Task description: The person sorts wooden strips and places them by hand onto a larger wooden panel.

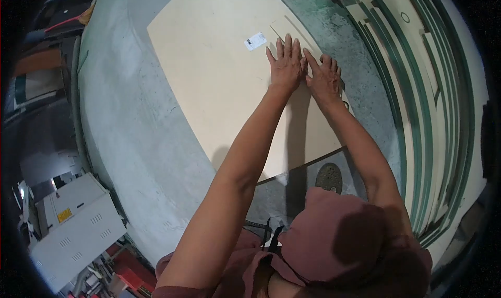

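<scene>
Head view looks down on a large pale board [219,84] lying flat on the grey floor [141,120], directly beneath both hands and reaching well past them on the far side and to the left. The left hand [286,71] rests palm down on the board, its fingers [288,44] straight and slightly apart, pointing away from the body and clamped on nothing. Just beside it, the right hand [324,79] lies over the board's right edge, with thumb and forefinger apart and the other fingers closer together and somewhat bent; whether their tips grip the edge, I cannot tell. A thin flat piece [284,27] appears to lie on the board by the left fingertips, though its outline is too faint to be sure. A white label [255,41] is on the board, just left of the left hand. One shoe [329,177] stands on the floor beyond the board's near edge. Long panels with green edges [412,99] stand to the right, and a grey metal cabinet [78,230] stands at the lower left.
</scene>
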Demonstrator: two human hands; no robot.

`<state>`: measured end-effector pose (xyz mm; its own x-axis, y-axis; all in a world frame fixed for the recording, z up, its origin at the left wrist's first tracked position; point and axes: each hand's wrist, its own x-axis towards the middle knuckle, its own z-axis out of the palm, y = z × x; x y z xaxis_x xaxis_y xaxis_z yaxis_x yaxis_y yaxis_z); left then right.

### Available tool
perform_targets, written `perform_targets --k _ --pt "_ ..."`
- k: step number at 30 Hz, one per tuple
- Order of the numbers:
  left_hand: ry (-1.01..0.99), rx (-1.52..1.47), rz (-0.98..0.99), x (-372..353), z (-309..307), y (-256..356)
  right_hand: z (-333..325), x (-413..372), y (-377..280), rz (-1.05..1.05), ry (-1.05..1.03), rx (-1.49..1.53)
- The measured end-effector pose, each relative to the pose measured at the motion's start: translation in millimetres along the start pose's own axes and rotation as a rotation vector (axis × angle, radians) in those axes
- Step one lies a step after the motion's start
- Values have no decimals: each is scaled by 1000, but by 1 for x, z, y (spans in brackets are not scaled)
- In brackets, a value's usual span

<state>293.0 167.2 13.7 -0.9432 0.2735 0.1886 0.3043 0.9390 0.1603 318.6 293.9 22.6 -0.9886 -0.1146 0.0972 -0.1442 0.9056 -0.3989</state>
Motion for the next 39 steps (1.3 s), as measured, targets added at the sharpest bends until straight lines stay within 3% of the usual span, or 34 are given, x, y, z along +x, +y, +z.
perform_targets --k 4,12,17,24,27,33,36,38,39 --pt "-43 30 -95 -14 -9 -1 -4 -11 -11 -100 55 41" --pt "-131 -122 -186 -161 -45 40 -19 -159 -47 -23 -178 126" --pt "-204 -182 -167 -187 -41 42 -16 -185 -48 -22 -240 133" --pt "-246 -111 -123 -149 -34 17 -5 -180 -42 -75 -142 40" --pt "-165 -20 -102 -110 -23 -10 -4 -128 -44 -143 -66 -22" --pt "-120 10 -99 -2 -12 -78 19 -9 -53 -89 -61 34" --pt "-195 73 -134 55 -28 -107 43 56 -64 -118 -42 18" --pt "-359 147 -277 69 -32 -115 46 72 -70 -135 -20 -12" --pt "-335 135 -259 65 -34 -115 45 74 -73 -124 -60 -6"
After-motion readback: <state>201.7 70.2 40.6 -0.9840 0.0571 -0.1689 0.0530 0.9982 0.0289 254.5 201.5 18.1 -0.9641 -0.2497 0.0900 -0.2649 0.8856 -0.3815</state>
